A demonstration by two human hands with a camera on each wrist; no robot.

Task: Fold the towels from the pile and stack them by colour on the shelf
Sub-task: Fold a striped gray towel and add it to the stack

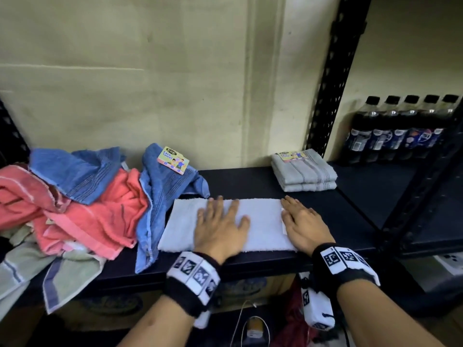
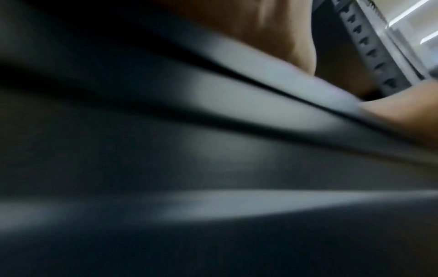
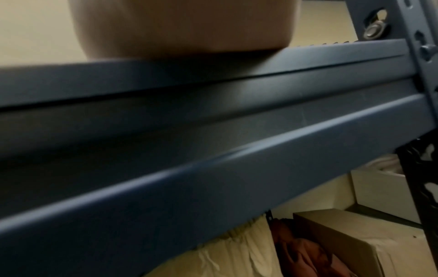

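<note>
Pressed flat at lower centre of the head view: a white towel (image 1: 260, 221), folded to a long rectangle on the dark shelf (image 1: 250, 181), long axis running left to right across the frame, parallel to the shelf's front edge. Spread on its middle, the left hand (image 1: 220, 226), fingers straight and splayed, palm down, gripping nothing. Laid along its right short edge, the right hand (image 1: 304, 225), fingers straight and close together, also holding nothing, fingertips pointing to the wall. Directly under both palms, then, the cloth, with most of its free length lying left of the left hand. Judged from this lie: a smoothing step ahead of another fold across the long axis, the end at right, under the nearer right hand, probably the one to carry over. Heaped at centre left, touching the towel's left end, the unfolded pile: blue towels (image 1: 80, 174), one with a paper face-towel label (image 1: 172, 160), coral-pink towels (image 1: 100, 214) and pale green ones (image 1: 22, 266) hanging over the front edge. At right of centre, against the wall, apart from the white towel, a stack of two folded grey towels (image 1: 304, 174). Farther right, a row of dark soft-drink bottles (image 1: 398, 128). Wrist views: little beyond blurred shelf rail and skin.
</note>
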